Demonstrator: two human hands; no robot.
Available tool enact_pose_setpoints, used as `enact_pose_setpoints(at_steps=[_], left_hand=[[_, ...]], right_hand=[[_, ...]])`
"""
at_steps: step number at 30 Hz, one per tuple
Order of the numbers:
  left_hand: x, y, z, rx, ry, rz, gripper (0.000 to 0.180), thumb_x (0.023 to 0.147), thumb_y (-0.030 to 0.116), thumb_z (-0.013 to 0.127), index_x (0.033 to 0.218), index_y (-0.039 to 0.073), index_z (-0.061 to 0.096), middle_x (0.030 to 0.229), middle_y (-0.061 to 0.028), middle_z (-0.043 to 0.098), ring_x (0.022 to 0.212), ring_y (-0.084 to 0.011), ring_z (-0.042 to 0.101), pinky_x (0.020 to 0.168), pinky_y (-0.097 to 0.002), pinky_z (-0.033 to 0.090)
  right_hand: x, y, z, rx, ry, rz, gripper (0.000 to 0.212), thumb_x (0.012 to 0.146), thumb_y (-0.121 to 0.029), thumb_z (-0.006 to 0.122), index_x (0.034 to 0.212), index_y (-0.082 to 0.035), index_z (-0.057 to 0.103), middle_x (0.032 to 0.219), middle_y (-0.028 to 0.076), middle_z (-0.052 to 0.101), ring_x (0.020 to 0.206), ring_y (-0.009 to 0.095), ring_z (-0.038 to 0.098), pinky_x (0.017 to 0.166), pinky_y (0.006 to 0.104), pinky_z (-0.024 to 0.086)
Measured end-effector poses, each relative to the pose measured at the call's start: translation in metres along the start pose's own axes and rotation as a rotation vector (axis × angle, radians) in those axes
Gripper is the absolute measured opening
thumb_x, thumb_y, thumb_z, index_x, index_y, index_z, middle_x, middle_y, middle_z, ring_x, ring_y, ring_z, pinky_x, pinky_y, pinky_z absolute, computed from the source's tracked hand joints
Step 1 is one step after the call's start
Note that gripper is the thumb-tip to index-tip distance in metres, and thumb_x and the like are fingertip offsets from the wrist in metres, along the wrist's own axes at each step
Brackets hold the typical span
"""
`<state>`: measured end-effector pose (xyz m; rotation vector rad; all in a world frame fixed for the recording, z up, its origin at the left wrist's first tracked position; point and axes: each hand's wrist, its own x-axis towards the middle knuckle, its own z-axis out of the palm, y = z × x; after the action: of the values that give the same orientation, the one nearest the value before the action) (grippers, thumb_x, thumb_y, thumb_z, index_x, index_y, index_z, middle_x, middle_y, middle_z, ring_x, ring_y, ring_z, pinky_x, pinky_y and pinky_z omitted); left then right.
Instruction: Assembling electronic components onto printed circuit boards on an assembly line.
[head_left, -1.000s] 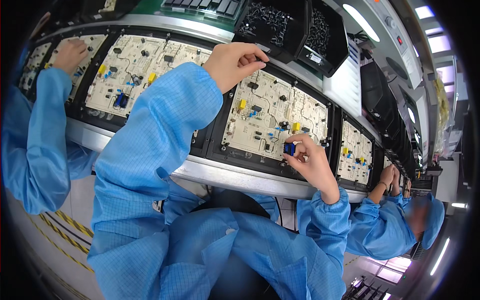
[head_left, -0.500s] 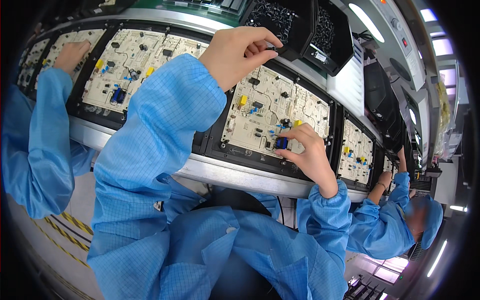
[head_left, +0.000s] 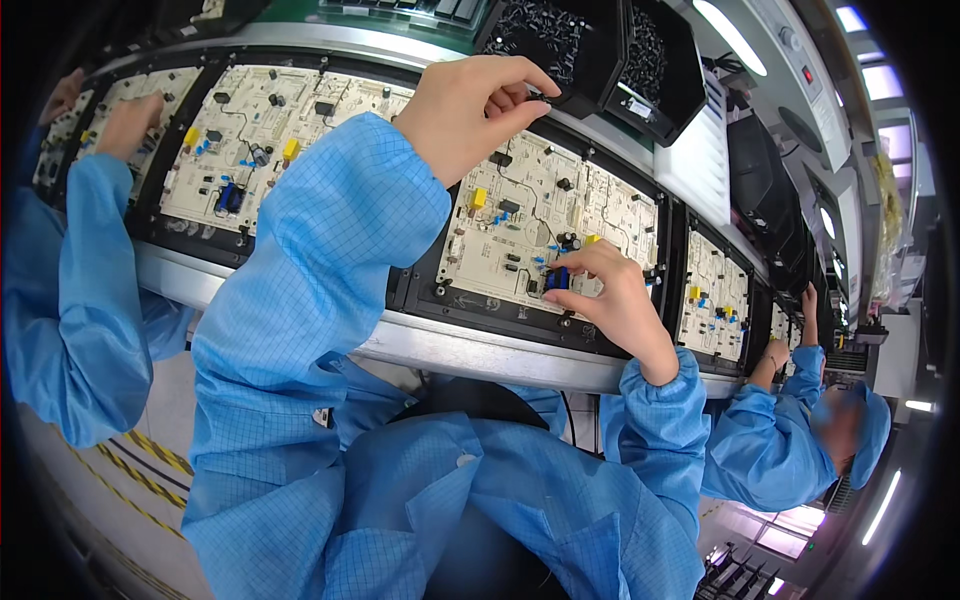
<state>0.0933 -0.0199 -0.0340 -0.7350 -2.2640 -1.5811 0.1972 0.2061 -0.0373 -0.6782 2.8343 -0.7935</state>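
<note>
Over the upper part of a cream circuit board (head_left: 480, 258), my left hand (head_left: 465, 110) pinches a small black component (head_left: 540, 98) between thumb and forefinger. It is held just beside the near edge of a black parts bin. Lower on the same board, my right hand (head_left: 610, 295) has thumb and fingers around a blue transformer (head_left: 556, 279) standing near the board's front edge. The fingers partly cover it, so I cannot tell how it sits in the board. Next to it are black capacitors (head_left: 568, 241) and a yellow block component (head_left: 479, 198).
Black bins (head_left: 540, 40) of small dark parts stand behind the board, with a white ribbed tray (head_left: 695, 165) to their right. More framed boards (head_left: 290, 130) line the metal-edged bench (head_left: 480, 352). Co-workers in blue sleeves (head_left: 75, 290) work at both sides.
The boards and bins appear slightly further left in view. Both my hands keep their grips with barely any movement. The co-worker's hand at left has shifted, and a second hand shows there.
</note>
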Motion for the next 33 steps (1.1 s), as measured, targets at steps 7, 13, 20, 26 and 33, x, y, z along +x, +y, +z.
enact_pose_setpoints(at_steps=[7,13,20,26,33], left_hand=[[0.000,-0.001,0.004,-0.013,0.013,0.024,0.015,0.081,0.011,0.065,0.096,0.011,0.064,0.074,-0.0042,0.060,0.067,-0.0118,0.059,0.064,-0.0238,0.053],[0.000,-0.001,0.007,-0.021,0.004,0.026,0.015,0.081,0.011,0.064,0.096,0.011,0.064,0.074,-0.0043,0.060,0.067,-0.0119,0.059,0.063,-0.0242,0.052],[0.002,0.002,0.010,-0.002,0.007,0.037,0.015,0.081,0.011,0.064,0.095,0.011,0.065,0.073,-0.0042,0.060,0.066,-0.0119,0.059,0.063,-0.0241,0.052],[0.001,0.004,0.012,0.030,-0.025,0.003,0.019,0.081,0.011,0.065,0.100,0.011,0.065,0.083,-0.0032,0.064,0.072,-0.0109,0.060,0.068,-0.0243,0.051],[0.000,0.006,0.015,0.051,-0.047,-0.016,0.018,0.081,0.012,0.064,0.099,0.011,0.065,0.083,-0.0040,0.064,0.071,-0.0117,0.061,0.067,-0.0243,0.051]], right_hand=[[0.001,-0.001,-0.001,0.014,-0.032,0.079,0.032,0.065,-0.014,0.077,0.093,-0.004,0.066,0.081,0.009,0.061,0.072,0.020,0.055,0.062,0.0297,0.045],[-0.001,-0.001,0.001,0.093,-0.017,0.129,0.033,0.064,-0.014,0.078,0.093,-0.003,0.066,0.080,0.009,0.060,0.070,0.019,0.054,0.063,0.0297,0.045],[-0.004,-0.008,0.008,-0.097,0.079,-0.057,0.034,0.062,-0.012,0.077,0.091,-0.002,0.063,0.080,0.011,0.057,0.078,0.028,0.054,0.070,0.0337,0.045],[-0.003,-0.004,0.005,-0.039,0.046,-0.053,0.033,0.062,-0.010,0.076,0.091,-0.001,0.062,0.081,0.012,0.056,0.078,0.028,0.054,0.070,0.0342,0.045],[-0.002,-0.012,0.008,-0.163,0.040,-0.068,0.032,0.063,-0.010,0.076,0.090,-0.001,0.062,0.081,0.012,0.056,0.079,0.029,0.054,0.070,0.0346,0.045]])
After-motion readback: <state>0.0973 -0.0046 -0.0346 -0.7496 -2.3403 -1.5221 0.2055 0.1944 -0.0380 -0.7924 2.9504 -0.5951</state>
